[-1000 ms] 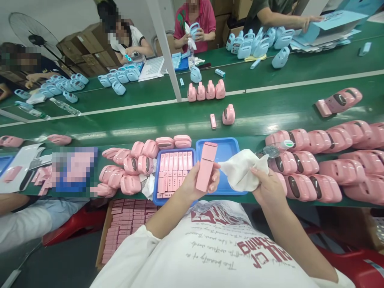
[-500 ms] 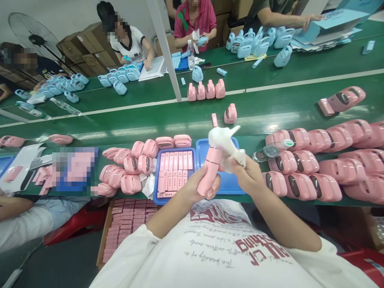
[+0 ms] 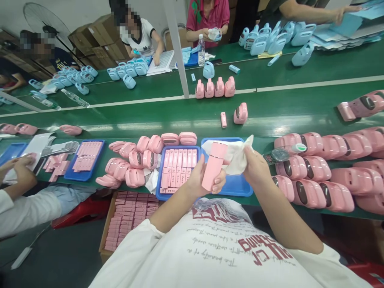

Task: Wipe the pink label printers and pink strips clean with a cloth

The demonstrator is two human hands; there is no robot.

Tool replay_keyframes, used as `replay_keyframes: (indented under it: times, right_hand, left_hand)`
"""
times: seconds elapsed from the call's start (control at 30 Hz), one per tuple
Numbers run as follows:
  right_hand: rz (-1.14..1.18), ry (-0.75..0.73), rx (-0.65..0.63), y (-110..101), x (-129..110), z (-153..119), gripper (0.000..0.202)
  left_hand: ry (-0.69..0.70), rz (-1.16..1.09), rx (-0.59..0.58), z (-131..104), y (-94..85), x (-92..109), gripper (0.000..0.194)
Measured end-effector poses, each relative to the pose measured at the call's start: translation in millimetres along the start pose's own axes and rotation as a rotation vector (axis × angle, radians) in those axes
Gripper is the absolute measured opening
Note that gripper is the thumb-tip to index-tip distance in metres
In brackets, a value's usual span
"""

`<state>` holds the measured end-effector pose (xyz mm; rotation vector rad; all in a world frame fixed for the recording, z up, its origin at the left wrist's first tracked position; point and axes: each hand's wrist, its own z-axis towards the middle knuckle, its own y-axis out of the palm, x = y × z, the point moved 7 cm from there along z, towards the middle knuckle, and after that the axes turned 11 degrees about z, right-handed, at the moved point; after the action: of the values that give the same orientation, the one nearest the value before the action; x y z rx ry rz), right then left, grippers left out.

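Observation:
My left hand [image 3: 207, 176] is wrapped round a pink device [image 3: 213, 168] with a rounded body and a thin shiny band near its upper end. The device leans to the right at the top. My right hand [image 3: 255, 163] pinches a white cloth [image 3: 237, 157], which spreads out loosely behind and beside the device's upper part. Under the cloth lies a blue tray [image 3: 240, 188], partly covered by it. To the left, another blue tray [image 3: 159, 192] carries rows of small pink bars [image 3: 177, 160].
Glossy pink handled housings [image 3: 312, 192] crowd the right side, with a clear bottle [image 3: 280, 155] across them. More pink housings [image 3: 135, 177] stand left of the tray. A carton of pink bars [image 3: 129, 220] sits below the table edge. Co-workers' hands [image 3: 22, 168] show at far left.
The white cloth has come off the top of the pink device and now hangs opened out to its right. My right hand has moved slightly right and up. The whole view has shifted a little.

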<state>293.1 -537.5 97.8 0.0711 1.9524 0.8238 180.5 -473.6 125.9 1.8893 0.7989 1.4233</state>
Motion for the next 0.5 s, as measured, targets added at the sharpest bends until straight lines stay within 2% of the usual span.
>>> replay_keyframes:
  times: [0.1, 0.23, 0.37, 0.5]
  right_hand:
    - [0.099, -0.071, 0.134, -10, -3, -1, 0.054]
    - [0.095, -0.193, 0.137, -10, -9, -12, 0.046]
    - [0.049, -0.273, 0.062, -4, -13, -23, 0.035]
    - [0.053, -0.322, 0.072, -2, -18, -26, 0.033]
  left_hand:
    - [0.014, -0.034, 0.124, 2, -5.6, 6, 0.045]
    - [0.04, -0.046, 0.255, 1, -17.1, 6, 0.03]
    - [0.136, 0.087, 0.229, 5, -17.0, 9, 0.035]
    - [0.174, 0.102, 0.201, 8, -8.9, 13, 0.037]
